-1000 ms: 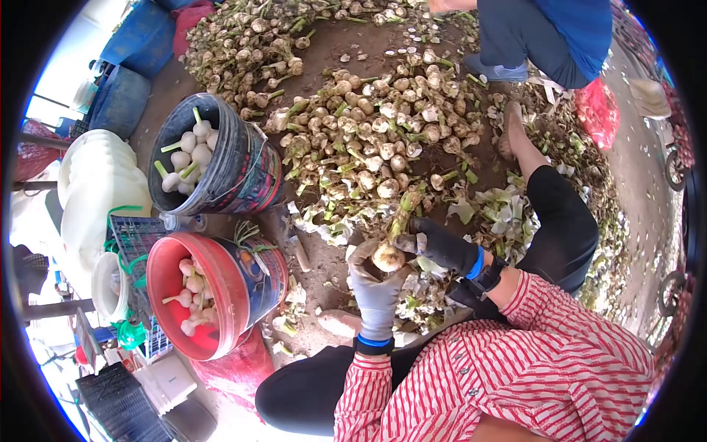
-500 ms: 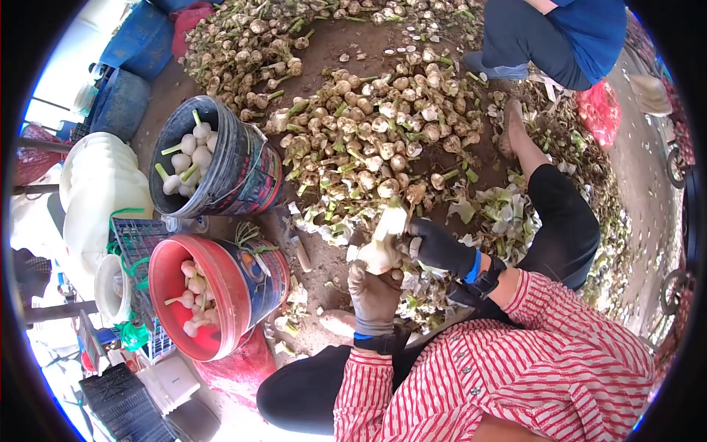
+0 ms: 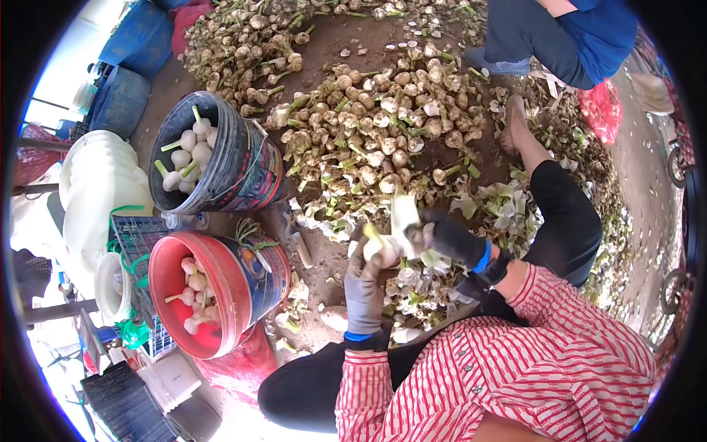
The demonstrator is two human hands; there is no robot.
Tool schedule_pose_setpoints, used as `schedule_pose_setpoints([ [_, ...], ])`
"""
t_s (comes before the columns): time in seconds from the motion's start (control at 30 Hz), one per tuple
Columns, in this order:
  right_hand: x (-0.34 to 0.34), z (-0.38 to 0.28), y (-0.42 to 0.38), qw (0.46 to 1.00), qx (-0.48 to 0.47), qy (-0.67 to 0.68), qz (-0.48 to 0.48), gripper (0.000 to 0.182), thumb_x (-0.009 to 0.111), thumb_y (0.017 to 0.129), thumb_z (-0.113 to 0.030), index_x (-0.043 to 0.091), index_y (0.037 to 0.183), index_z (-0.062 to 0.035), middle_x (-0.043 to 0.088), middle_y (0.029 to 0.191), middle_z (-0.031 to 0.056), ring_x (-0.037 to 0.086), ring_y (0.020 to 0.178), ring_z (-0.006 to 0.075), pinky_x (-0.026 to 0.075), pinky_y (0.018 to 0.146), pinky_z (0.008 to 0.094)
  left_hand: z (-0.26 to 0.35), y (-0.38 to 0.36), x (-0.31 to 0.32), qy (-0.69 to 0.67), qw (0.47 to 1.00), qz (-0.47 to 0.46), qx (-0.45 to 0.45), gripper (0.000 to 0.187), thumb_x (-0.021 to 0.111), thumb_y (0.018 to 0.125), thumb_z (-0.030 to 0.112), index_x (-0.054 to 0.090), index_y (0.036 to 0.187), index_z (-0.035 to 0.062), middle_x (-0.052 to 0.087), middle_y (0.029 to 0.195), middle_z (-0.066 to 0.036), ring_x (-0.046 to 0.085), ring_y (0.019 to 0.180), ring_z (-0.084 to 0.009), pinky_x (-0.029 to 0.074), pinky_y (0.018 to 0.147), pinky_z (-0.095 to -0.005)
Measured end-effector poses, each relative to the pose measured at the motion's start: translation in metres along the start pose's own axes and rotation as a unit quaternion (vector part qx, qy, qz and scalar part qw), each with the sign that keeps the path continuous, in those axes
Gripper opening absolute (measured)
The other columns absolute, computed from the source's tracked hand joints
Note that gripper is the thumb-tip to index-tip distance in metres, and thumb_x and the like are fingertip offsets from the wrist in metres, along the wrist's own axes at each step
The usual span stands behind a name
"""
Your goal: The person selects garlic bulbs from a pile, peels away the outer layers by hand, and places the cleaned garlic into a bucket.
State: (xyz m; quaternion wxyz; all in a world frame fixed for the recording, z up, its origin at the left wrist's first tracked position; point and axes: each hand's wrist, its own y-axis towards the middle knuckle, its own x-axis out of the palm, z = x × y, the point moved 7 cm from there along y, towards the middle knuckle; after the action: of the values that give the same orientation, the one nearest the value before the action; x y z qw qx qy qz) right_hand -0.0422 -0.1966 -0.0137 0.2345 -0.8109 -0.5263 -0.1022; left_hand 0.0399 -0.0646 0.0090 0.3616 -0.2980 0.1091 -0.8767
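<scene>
1. The bulb [image 3: 381,250] sits near the middle of the view, pale and blurred, its cut stem [image 3: 373,234] pointing to about 11 o'clock; it serves as the hub for the directions below.
2. The left hand [image 3: 362,293], in a grey glove at 7 o'clock, grasps the bulb with its fingers wrapped round the near side.
3. The right hand [image 3: 449,239], in a dark glove at 3 o'clock, has its fingers bent in and pinches the husk [image 3: 403,215], which stands up at 1 o'clock, pale and just beside the bulb.
4. At 12 o'clock a pile [image 3: 368,125] of soiled bulbs with green stems spreads over the ground.
5. At 2 o'clock lie loose peelings [image 3: 508,205], and farther out a red bag [image 3: 600,110].
6. At 10 o'clock a dark bucket [image 3: 243,166] tilts open, with clean white bulbs inside.
7. Between 8 and 9 o'clock a red bucket [image 3: 237,295] also tilts, holding more pale bulbs; a red sack [image 3: 247,357] lies under it.
8. At 1 o'clock, well apart, a co-worker [image 3: 541,40] in blue crouches, partly cut off by the view's edge.
</scene>
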Motion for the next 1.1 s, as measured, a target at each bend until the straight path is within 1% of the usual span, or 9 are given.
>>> schedule_pose_setpoints([
  [0.3,0.035,-0.043,-0.020,0.947,-0.137,-0.279,-0.084,0.019,0.052,0.087,-0.016,0.055,0.096,-0.0005,0.058,0.085,0.0024,0.052,0.078,0.0076,0.045,0.071,0.0260,0.008,0.003,-0.009,0.185,0.981,0.039,0.034,0.034,0.061,0.085,0.018,0.055,0.112,-0.0015,0.062,0.093,-0.008,0.059,0.083,-0.0123,0.050,0.069,-0.0230],
  [0.5,-0.008,0.000,-0.025,0.987,-0.137,0.082,-0.011,0.026,0.056,0.087,-0.027,0.055,0.098,-0.0027,0.057,0.085,0.0014,0.053,0.077,0.0094,0.045,0.071,0.0251,-0.012,0.004,-0.027,-0.125,0.991,-0.049,0.015,0.028,0.060,0.084,0.021,0.056,0.106,0.0035,0.061,0.099,-0.007,0.060,0.088,-0.0192,0.049,0.078,-0.0318],
  [0.53,-0.017,0.015,-0.024,0.957,-0.104,-0.270,-0.012,0.034,0.056,0.086,-0.034,0.055,0.098,-0.0024,0.058,0.085,0.0018,0.054,0.076,0.0098,0.046,0.069,0.0253,-0.021,0.006,-0.041,-0.107,0.992,-0.031,0.054,0.025,0.059,0.083,0.019,0.057,0.105,0.0059,0.060,0.100,-0.006,0.059,0.088,-0.0189,0.048,0.078,-0.0329],
  [0.63,0.018,-0.008,-0.038,0.988,-0.090,-0.040,-0.118,0.032,0.055,0.086,-0.023,0.049,0.106,0.0015,0.059,0.088,0.0047,0.056,0.077,0.0122,0.046,0.066,0.0251,0.014,-0.005,-0.014,0.378,0.906,-0.025,0.188,0.032,0.056,0.087,0.026,0.053,0.112,0.0054,0.060,0.105,-0.007,0.057,0.098,-0.0212,0.046,0.087,-0.0379],
  [0.7,0.012,-0.025,-0.036,0.967,-0.140,-0.197,-0.083,0.043,0.057,0.084,-0.017,0.042,0.118,0.0045,0.059,0.097,0.0075,0.057,0.084,0.0141,0.047,0.070,0.0253,-0.027,0.008,-0.025,-0.332,0.942,-0.001,-0.059,0.032,0.057,0.086,0.024,0.053,0.114,0.0073,0.061,0.105,-0.004,0.059,0.094,-0.0155,0.050,0.079,-0.0305],
  [0.73,0.002,-0.031,-0.032,0.930,-0.159,-0.330,-0.039,0.054,0.059,0.082,-0.015,0.035,0.126,0.0062,0.058,0.105,0.0094,0.057,0.090,0.0153,0.048,0.074,0.0255,-0.043,0.015,-0.044,-0.318,0.941,0.072,-0.089,0.033,0.058,0.086,0.027,0.054,0.114,0.0092,0.061,0.105,-0.003,0.059,0.090,-0.0124,0.051,0.068,-0.0226],
  [0.87,-0.019,-0.079,-0.006,0.967,-0.160,0.196,0.021,0.060,0.052,0.086,-0.042,0.039,0.128,-0.0011,0.054,0.116,0.0131,0.056,0.100,0.0206,0.046,0.085,0.0308,-0.049,0.014,-0.052,-0.326,0.938,0.073,-0.087,0.032,0.057,0.087,0.028,0.056,0.110,0.0057,0.062,0.103,-0.004,0.061,0.087,-0.0134,0.052,0.068,-0.0203],
  [1.0,-0.043,0.029,-0.025,0.952,0.105,-0.252,-0.141,0.044,0.063,0.076,-0.031,0.056,0.111,-0.0042,0.062,0.096,0.0133,0.060,0.086,0.0190,0.047,0.073,0.0330,-0.033,0.008,-0.054,-0.309,0.937,0.156,-0.054,0.033,0.053,0.089,0.028,0.055,0.112,0.0052,0.062,0.105,-0.005,0.060,0.091,-0.0151,0.051,0.071,-0.0217],
  [1.1,-0.026,0.064,-0.049,0.664,0.122,-0.707,-0.213,0.025,0.061,0.068,-0.023,0.064,0.089,-0.0085,0.063,0.082,0.0148,0.062,0.074,0.0272,0.048,0.061,0.0378,-0.026,0.008,-0.064,-0.314,0.935,0.159,-0.038,0.030,0.054,0.089,0.025,0.054,0.113,0.0062,0.061,0.108,-0.007,0.059,0.095,-0.0156,0.051,0.075,-0.0229],
])
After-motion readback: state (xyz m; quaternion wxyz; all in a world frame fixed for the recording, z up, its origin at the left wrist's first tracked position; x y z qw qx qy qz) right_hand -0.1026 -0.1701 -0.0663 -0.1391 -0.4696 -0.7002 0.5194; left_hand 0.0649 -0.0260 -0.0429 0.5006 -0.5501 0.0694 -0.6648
